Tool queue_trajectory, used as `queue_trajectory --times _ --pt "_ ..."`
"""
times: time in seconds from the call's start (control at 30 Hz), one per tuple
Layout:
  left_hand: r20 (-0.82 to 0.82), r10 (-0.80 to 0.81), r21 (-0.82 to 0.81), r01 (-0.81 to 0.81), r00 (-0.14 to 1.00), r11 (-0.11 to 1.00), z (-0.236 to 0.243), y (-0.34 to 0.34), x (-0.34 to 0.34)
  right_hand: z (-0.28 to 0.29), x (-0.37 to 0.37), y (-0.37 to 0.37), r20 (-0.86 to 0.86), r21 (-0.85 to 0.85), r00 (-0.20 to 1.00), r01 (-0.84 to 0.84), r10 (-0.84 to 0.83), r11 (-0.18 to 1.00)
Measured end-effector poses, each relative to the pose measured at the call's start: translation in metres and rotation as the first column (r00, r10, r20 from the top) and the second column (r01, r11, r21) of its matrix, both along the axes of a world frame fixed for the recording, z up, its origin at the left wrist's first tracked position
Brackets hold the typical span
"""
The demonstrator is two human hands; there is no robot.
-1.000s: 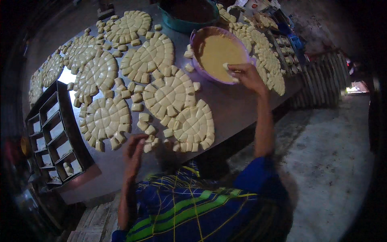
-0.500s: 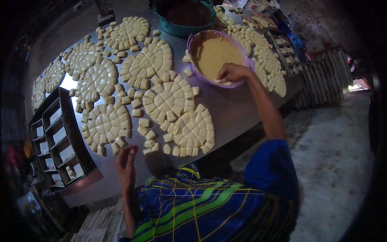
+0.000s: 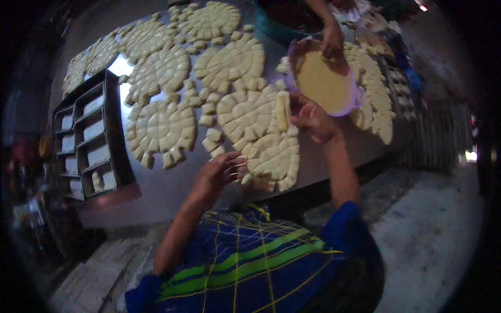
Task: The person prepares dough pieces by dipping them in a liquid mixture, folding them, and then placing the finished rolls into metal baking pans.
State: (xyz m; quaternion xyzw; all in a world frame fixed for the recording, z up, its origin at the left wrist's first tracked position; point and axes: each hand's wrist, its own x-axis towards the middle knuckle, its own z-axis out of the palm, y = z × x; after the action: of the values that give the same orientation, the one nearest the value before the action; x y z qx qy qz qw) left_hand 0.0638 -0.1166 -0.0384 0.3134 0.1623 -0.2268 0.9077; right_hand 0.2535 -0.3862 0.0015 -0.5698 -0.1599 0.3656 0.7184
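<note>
My right hand (image 3: 315,122) grips a narrow, pale flat strip (image 3: 283,111), held upright with yellow paste along its face; whether it is dough or a small spatula I cannot tell. It hovers over the scored dough rounds, just left of a purple basin (image 3: 348,108) of yellow paste. My left hand (image 3: 222,171) is curled at the near edge of the closest dough round (image 3: 274,159), fingers bent around a small dough piece (image 3: 246,179). Another person's hand (image 3: 332,39) reaches in from the top to the basin's far rim.
Several more scored dough rounds (image 3: 159,128) and loose cut pieces cover the metal table (image 3: 172,190). On the left stands a dark compartmented tray (image 3: 121,156). A teal tub (image 3: 269,26) with dark contents sits behind the basin, and more dough (image 3: 383,112) lies right of it.
My right hand has left the basin and moved left and nearer, now with the pale strip. My left hand has moved right to the dough. Another person's hand has come in. The view has shifted.
</note>
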Motion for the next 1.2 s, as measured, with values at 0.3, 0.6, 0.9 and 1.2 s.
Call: queue_trajectory --times 0.3,0.6,0.9,1.2 --pt "0.003 0.244 -0.145 -0.241 0.97 0.96 0.028 0.012 -0.013 -0.003 -0.105 0.127 -0.346 0.327 0.938 0.107 0.013 0.939" --pt "-0.041 0.474 -0.172 -0.474 0.879 0.864 0.012 0.04 -0.031 -0.043 -0.149 0.153 -0.324 0.314 0.911 0.359 -0.256 0.879" --pt "0.363 0.365 0.451 -0.505 0.857 0.736 0.021 0.078 -0.045 0.003 -0.156 0.178 0.943 -0.332 0.118 0.231 0.312 0.915" --pt "0.506 -0.026 0.652 -0.363 0.862 0.666 0.041 0.112 -0.075 0.046 -0.136 0.198 0.773 -0.477 0.45 -0.054 0.448 0.877"
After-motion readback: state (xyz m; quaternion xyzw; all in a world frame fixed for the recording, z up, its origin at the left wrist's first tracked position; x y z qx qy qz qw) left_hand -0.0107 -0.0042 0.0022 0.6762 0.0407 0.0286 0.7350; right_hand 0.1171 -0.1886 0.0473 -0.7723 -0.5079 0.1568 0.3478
